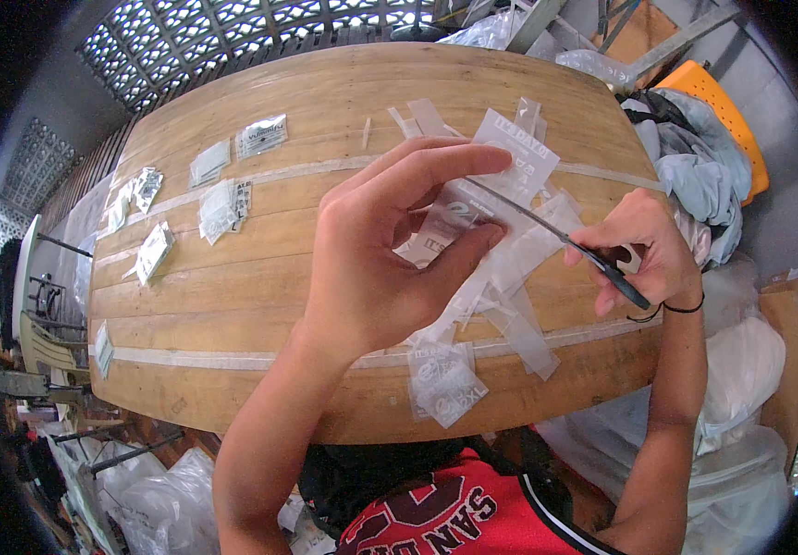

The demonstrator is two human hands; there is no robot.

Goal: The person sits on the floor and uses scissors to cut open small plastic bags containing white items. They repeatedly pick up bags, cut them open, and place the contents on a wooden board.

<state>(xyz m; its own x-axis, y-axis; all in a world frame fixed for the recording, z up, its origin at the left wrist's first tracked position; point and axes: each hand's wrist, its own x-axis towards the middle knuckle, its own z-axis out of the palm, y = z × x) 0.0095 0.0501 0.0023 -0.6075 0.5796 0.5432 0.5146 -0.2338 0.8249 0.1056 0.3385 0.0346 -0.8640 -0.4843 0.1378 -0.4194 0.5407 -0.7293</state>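
My left hand (371, 250), thumb and fingers curled, holds a translucent printed film strip (527, 156) above the table. In my right hand (655, 243) is a pair of scissors with dark handles (617, 277). Its thin blades (524, 211) cross the printed film between the fingertips and thumb of my left hand. Whether the blades are parted cannot be made out. Under my hands lies a loose heap of clear film strips (510, 319). Nearer my body, small printed cut film labels (444, 378) overlap at the table's front edge.
The wooden plank table (267, 312) carries stacked printed pieces (219, 211), (155, 251) and darker-printed labels (262, 135) on its left half. On the right, an orange plastic chair (718, 118) bears grey cloth (697, 166). Plastic bags (170, 496) lie beneath at left.
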